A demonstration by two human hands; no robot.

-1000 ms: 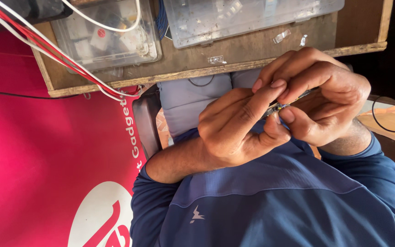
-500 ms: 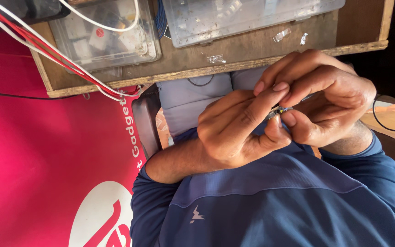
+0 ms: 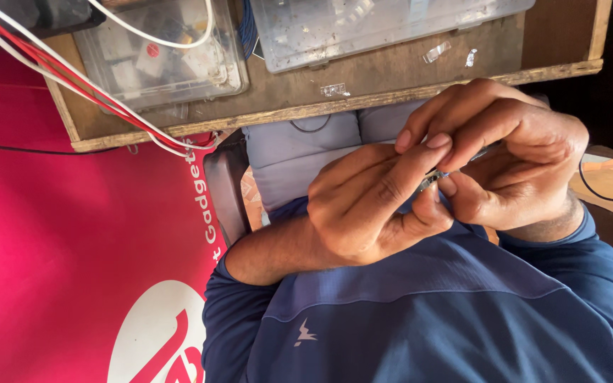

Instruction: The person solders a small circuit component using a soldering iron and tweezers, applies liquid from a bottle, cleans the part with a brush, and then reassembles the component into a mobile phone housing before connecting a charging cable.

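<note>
Hands pinching together: we are gripping a tiny silvery metal part (image 3: 431, 179) between left hand (image 3: 374, 209) and right hand (image 3: 516, 167) fingertips, both equally close; its long axis hidden.

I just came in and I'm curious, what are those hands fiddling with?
A person in a blue shirt pinches a tiny metal part between the fingertips of both hands. The left hand and right hand meet just over the lap. Ahead, a wooden tray holds two clear plastic boxes, with red and white wires across one.
</note>
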